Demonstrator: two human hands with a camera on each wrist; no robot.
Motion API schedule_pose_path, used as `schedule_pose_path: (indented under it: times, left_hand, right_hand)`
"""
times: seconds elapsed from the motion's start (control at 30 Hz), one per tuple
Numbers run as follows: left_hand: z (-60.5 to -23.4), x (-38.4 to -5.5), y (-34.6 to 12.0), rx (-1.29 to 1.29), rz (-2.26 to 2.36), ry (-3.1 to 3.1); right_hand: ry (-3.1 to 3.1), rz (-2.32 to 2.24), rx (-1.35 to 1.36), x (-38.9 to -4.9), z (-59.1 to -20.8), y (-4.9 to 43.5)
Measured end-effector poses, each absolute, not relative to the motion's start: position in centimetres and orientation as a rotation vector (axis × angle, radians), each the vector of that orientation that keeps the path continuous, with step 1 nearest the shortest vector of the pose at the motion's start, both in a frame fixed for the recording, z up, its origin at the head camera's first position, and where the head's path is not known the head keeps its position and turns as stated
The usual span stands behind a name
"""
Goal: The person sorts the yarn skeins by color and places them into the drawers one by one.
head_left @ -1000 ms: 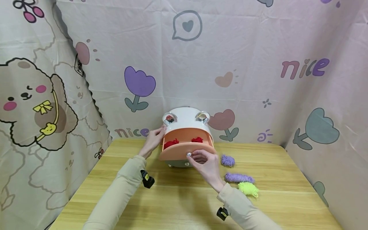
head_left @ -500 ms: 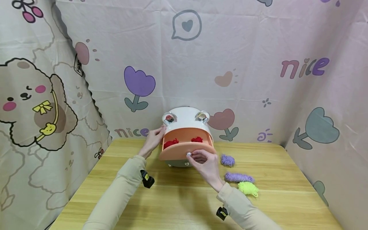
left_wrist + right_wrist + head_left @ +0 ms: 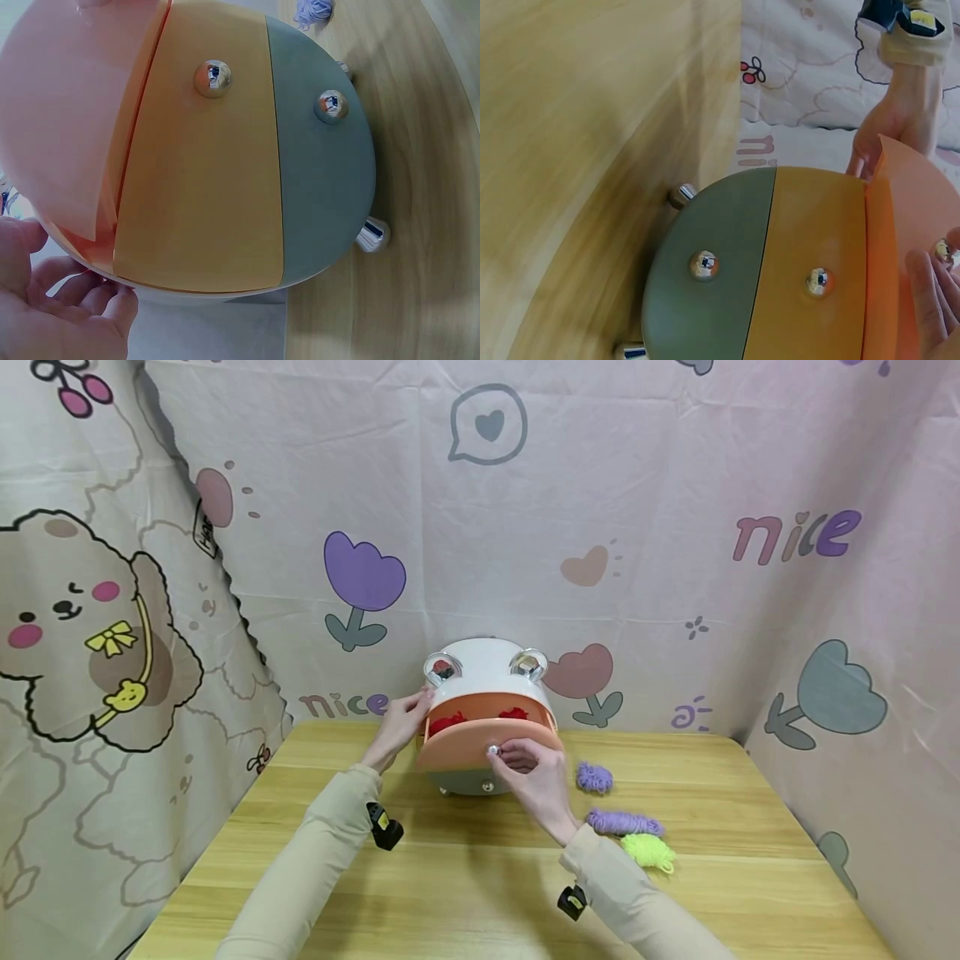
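A small rounded drawer cabinet (image 3: 483,664) with a white top and two silver ear-like rings stands on the table. Its pink top drawer (image 3: 457,745) is pulled partly out, with red yarn bundles (image 3: 447,722) showing inside. Thumb and fingers of my right hand (image 3: 538,778) pinch the silver knob (image 3: 492,750) on that drawer. My left hand (image 3: 401,728) holds the cabinet's left side; in the left wrist view its thumb and curled fingers meet the side edge. Below, the yellow middle drawer (image 3: 202,172) and green bottom drawer (image 3: 322,172) are closed.
To the cabinet's right lie a short purple yarn bundle (image 3: 594,778), a longer purple one (image 3: 624,822) and a neon yellow one (image 3: 647,852). A printed cloth (image 3: 480,527) hangs behind the wooden table (image 3: 420,885). The cabinet has short silver feet (image 3: 373,235).
The top drawer has slid partway back toward the cabinet, my right hand moving with its knob. Less of the red yarn shows. My left hand has stayed in place.
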State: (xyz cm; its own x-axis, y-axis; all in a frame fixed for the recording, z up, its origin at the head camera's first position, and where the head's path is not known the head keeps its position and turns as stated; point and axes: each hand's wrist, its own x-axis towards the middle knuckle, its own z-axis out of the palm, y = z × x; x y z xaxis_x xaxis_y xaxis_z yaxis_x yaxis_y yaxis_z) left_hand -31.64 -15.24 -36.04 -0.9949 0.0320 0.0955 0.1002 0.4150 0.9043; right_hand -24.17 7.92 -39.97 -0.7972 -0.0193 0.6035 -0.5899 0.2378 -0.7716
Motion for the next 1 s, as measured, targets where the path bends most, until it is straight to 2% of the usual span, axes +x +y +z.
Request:
schedule_pose_path:
  times: [1.0]
  left_hand:
    - [-36.1, -31.6, -15.3, -0.123, -1.634, -2.583]
  right_hand:
    - [-2.091, 1.551, 0.487, -27.8, -39.4, 7.0]
